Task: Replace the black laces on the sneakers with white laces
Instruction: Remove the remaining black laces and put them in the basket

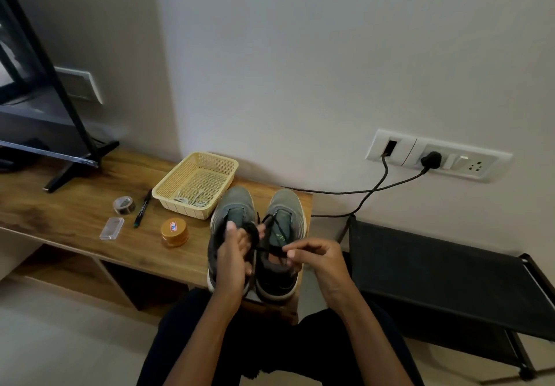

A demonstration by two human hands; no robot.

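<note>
Two grey-green sneakers stand side by side at the right end of the wooden table, toes toward the wall: the left sneaker and the right sneaker. My left hand holds a bunch of black lace above the left sneaker. My right hand pinches a strand of the same black lace over the right sneaker's opening. White laces lie in a cream plastic basket behind the sneakers.
On the table to the left lie an orange-lidded jar, a black marker, a roll of tape and a small clear box. A TV stand foot is at far left. A black rack stands right; cables hang from wall sockets.
</note>
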